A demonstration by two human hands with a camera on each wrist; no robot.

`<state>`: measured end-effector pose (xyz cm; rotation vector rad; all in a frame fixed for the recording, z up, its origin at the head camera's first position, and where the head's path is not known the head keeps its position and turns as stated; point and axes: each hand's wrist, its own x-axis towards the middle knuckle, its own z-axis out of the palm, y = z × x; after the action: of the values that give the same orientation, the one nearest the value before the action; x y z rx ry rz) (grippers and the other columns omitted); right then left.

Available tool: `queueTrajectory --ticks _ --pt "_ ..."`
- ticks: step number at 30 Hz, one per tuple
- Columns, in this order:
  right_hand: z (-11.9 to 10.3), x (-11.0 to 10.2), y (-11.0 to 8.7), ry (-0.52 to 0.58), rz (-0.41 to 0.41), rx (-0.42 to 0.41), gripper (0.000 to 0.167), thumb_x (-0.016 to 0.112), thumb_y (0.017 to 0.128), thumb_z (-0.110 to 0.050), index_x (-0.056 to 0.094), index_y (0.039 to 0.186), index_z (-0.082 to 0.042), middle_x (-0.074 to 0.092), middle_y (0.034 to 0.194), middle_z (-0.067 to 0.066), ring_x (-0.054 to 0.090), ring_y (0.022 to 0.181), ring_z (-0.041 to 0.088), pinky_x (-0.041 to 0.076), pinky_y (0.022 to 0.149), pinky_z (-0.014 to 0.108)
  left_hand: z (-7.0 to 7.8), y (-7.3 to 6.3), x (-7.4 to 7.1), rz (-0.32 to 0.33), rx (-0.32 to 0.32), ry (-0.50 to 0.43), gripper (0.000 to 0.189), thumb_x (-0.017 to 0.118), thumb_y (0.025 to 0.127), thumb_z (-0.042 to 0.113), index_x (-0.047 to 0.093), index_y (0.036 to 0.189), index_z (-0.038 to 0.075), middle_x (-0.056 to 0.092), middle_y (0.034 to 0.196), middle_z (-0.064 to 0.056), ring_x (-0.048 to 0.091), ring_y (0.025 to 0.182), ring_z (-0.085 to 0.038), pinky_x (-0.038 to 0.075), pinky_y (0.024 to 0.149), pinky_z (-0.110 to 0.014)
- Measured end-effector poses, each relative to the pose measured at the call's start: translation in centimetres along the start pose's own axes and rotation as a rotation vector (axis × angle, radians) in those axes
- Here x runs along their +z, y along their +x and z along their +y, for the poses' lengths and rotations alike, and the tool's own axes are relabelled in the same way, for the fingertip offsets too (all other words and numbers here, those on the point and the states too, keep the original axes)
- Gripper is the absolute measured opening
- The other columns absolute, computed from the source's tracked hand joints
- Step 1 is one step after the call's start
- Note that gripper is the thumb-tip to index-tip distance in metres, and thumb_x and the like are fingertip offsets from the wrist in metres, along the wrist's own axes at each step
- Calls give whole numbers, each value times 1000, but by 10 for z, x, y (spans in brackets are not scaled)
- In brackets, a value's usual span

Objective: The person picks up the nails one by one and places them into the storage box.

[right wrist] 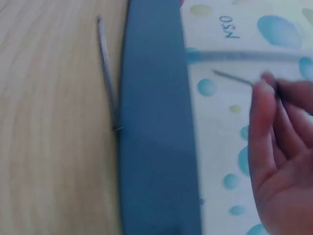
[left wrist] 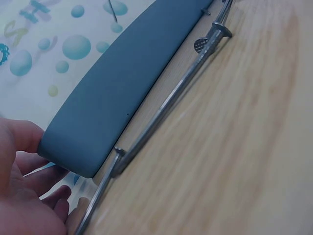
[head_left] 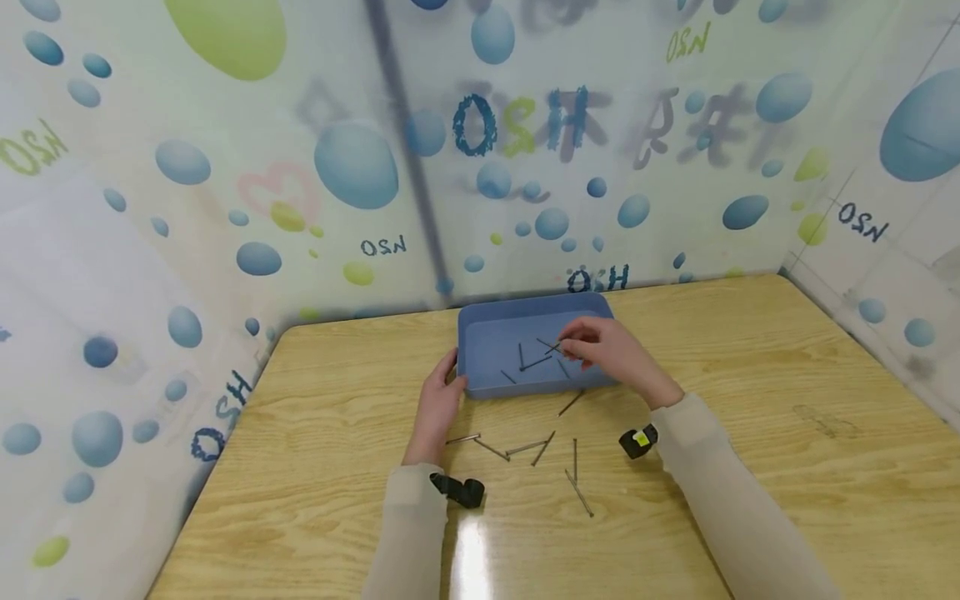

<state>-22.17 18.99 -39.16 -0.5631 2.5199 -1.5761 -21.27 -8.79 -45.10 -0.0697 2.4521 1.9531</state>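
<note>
A blue rectangular tray [head_left: 480, 333] lies on the wooden table with several nails [head_left: 536, 363] in it. At its near left corner, my left hand [head_left: 437, 410] holds the tray, thumb and fingers about the corner in the left wrist view. Over the tray's right half, my right hand [head_left: 609, 352] pinches a nail [right wrist: 232, 77] between thumb and fingertips, its pointed end sticking out. Part of that nail is hidden by the fingers. One loose nail [right wrist: 106, 73] lies close against the tray's near side.
Several more nails [head_left: 492, 450] are scattered on the table [head_left: 337, 467] in front of the tray, some touching each other. One nail reaches under the left wrist. A patterned cloth [head_left: 360, 167] with blue and green drops hangs behind the table and along its sides.
</note>
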Motion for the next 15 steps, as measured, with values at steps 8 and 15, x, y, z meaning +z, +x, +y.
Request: queueTrajectory --ticks 8,15 --pt "15 -2 4 55 139 100 23 56 88 -27 58 105 -11 58 102 21 56 86 36 46 73 49 0 0 -1 6 -1 -4 51 46 91 11 33 140 16 31 141 3 23 130 -15 25 102 -36" --pt "23 0 10 -6 156 107 28 55 88 -27 59 111 -10 57 106 11 56 88 32 45 76 46 0 2 1 7 10 -12 50 46 91 11 34 139 16 32 140 3 24 130 -15 26 102 -37"
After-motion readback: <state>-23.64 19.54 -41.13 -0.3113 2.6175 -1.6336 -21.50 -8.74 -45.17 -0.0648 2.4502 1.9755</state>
